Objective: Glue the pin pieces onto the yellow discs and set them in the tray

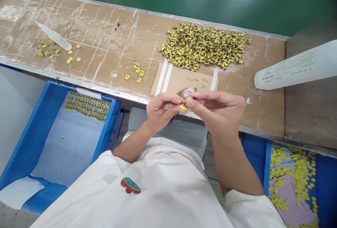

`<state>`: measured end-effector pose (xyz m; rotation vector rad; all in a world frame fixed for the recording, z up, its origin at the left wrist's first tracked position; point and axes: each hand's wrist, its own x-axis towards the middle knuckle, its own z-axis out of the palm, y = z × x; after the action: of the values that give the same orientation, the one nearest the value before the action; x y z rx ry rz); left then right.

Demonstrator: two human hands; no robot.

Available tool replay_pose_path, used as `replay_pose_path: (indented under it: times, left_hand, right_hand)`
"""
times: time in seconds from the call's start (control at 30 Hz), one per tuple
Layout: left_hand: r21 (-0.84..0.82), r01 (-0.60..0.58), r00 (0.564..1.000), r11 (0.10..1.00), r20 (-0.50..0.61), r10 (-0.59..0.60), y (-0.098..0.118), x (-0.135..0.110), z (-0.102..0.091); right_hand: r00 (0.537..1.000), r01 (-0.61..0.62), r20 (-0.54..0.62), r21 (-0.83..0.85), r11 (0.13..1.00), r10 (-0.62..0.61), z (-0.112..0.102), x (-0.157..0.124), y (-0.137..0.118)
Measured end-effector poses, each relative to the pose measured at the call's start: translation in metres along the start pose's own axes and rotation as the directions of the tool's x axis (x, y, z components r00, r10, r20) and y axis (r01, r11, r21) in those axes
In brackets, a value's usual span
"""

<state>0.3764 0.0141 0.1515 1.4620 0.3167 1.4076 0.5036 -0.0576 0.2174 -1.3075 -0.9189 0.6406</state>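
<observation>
My left hand (161,108) and my right hand (219,108) meet at the near edge of the bench, fingers pinched together on one small yellow part (184,107). Just behind the fingertips lies a small roll of clear tape (188,92) on a cardboard pad (181,80) with white strips. Beyond the pad sits a big heap of yellow parts (204,45). Three loose yellow parts (137,70) lie to the left of the pad.
A blue bin (31,133) at lower left holds rows of finished parts (88,105) at its far end. Another blue bin (325,186) at lower right holds scattered yellow parts. A white bottle (297,67) lies right; a clear plastic dropper (54,36) and several yellow discs lie far left.
</observation>
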Motion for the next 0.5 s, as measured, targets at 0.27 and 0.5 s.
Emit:
replay_pose_path:
  times: [0.27, 0.5]
  left_hand:
    - [0.175, -0.218, 0.974, 0.96, 0.105, 0.202, 0.003, 0.01, -0.01]
    - [0.219, -0.223, 0.956, 0.95, 0.238, 0.17, 0.01, 0.014, -0.012]
  right_hand:
    - [0.998, 0.0, 0.066, 0.011, 1.0, -0.001, -0.004, 0.0, 0.005]
    - [0.993, -0.028, 0.113, 0.043, 0.999, 0.023, -0.005, -0.001, 0.002]
